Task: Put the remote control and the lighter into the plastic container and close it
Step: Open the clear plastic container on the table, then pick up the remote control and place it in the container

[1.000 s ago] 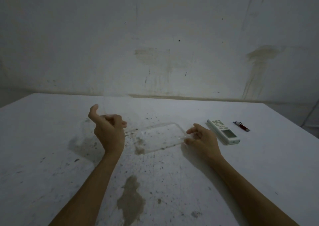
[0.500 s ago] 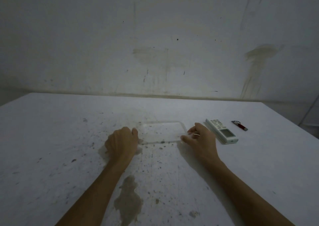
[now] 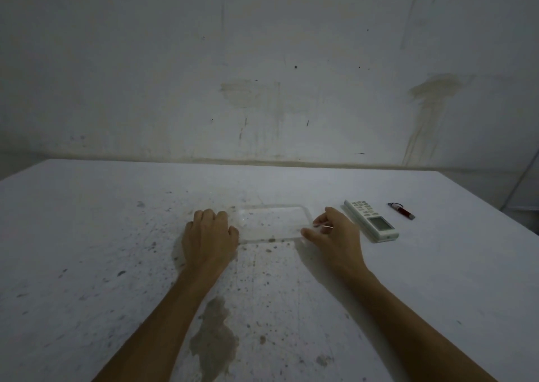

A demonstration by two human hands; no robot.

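A clear, shallow plastic container point(image 3: 274, 221) lies flat on the white table point(image 3: 87, 236), hard to make out against it. My left hand point(image 3: 208, 236) rests knuckles-up over its left end, fingers curled on the edge. My right hand point(image 3: 335, 233) pinches the container's near right corner between thumb and fingers. Just right of that hand lies a white remote control point(image 3: 370, 220) with its screen toward me. A small dark red lighter point(image 3: 402, 210) sits further right, apart from the remote. I cannot tell whether a lid is on the container.
The table is speckled with dark spots and has a brown stain point(image 3: 213, 341) near me between my forearms. A stained wall point(image 3: 262, 90) stands along the table's far edge. The table's right edge point(image 3: 495, 206) runs close past the lighter.
My left hand came down from a raised position at the left and now rests on the container's left end. My right hand stayed on the right corner.
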